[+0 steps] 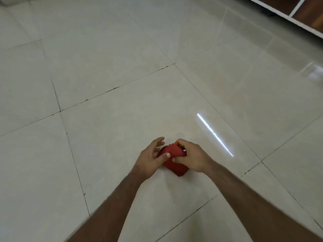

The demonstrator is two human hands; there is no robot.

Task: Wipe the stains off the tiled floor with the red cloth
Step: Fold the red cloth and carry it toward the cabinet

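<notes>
The red cloth (172, 158) is bunched into a thick wad and is held between both hands, low over the tiled floor (122, 70); whether it is touching the tile cannot be told. It is gripped from its right side by the right hand (191, 158), whose fingers are curled over its far edge and whose thumb is pressed into its near face. The left hand (151, 156) is set against the cloth's left side with its fingers spread and loosely bent, and only its thumb is laid on the fabric. The wad's long axis is seen to run from its far-left end to a near-right corner that juts out below the right hand. Dark specks are visible along the grout line (122, 85) well beyond the cloth, on its far-left side. The cloth appears to be in the course of being folded, and the firmer hold is judged to be the right hand's, so the wiping stroke is likely to be led from that side.
</notes>
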